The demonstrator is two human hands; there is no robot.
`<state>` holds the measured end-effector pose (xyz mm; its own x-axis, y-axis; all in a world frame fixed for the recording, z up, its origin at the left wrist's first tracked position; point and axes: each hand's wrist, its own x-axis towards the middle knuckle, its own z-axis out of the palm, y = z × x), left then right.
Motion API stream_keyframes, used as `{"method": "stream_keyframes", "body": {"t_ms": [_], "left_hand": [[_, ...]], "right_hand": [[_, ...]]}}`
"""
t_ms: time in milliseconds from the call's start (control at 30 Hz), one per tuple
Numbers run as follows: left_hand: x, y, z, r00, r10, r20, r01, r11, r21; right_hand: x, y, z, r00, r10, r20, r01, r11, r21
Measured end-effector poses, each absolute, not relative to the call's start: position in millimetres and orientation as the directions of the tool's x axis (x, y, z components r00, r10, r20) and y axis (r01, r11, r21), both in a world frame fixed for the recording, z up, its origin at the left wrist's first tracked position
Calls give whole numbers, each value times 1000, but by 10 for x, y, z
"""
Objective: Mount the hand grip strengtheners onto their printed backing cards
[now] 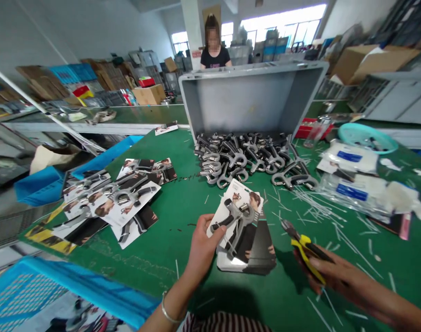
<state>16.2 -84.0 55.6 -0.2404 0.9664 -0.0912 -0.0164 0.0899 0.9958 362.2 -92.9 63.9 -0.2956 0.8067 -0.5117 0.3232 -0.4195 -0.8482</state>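
Note:
My left hand point(202, 243) is closed on a printed product card point(238, 190), its thumb over the front. On that card lies a grey-and-black tool point(244, 222) with a curved, forked head and metal parts. Beneath it is a stack of similar cards point(266, 251) on the green table. My right hand point(330, 271) is wrapped round yellow-and-black wire cutters point(309, 258), held to the right of the stack and apart from the card. The cutters' jaws point toward the upper left. A thin white strip hangs near the right fingers.
Loose grey-and-black tools point(245, 157) spill from a tipped grey crate point(252, 103). Carded tools point(117, 196) pile at left, above a blue basket point(68, 281). White plastic offcuts point(314, 203), clear bags point(355, 186) and a turquoise basin point(367, 133) lie right. A person point(214, 55) is behind the crate.

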Motion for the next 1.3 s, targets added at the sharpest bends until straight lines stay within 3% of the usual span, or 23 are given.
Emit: {"method": "stream_keyframes", "body": {"t_ms": [67,133,533,800,967,1067,1133,1200,1300], "left_hand": [[221,-823,616,-193,979,-66,31,73,997],[243,-824,678,-157,986,-54,82,68,994],[228,-919,918,-29,1000,4,324,5,946],[199,-902,945,19,1000,17,386,-23,922],[169,-880,865,-27,1000,-7,281,14,960],[153,-878,782,-63,996,-56,151,65,986],[139,-868,716,-72,993,-92,65,96,993],[127,-839,642,-87,987,-138,-8,137,990],[137,-761,545,-131,963,-236,-124,220,968]], "right_hand": [[3345,-1017,806,-525,679,-513,166,-510,-844],[3155,-996,916,-649,574,-499,113,-576,-810],[2959,-490,1224,-750,261,-608,340,-636,-692],[2866,-268,1328,-711,188,-677,450,-618,-645],[2801,-308,1227,-666,278,-693,468,-567,-678],[2779,-366,1096,-622,410,-667,520,-421,-743],[2769,-401,1026,-587,581,-564,597,-160,-786],[2750,-463,1007,-597,715,-364,657,175,-734],[2679,-648,1064,-750,638,-174,599,544,-587]]}}
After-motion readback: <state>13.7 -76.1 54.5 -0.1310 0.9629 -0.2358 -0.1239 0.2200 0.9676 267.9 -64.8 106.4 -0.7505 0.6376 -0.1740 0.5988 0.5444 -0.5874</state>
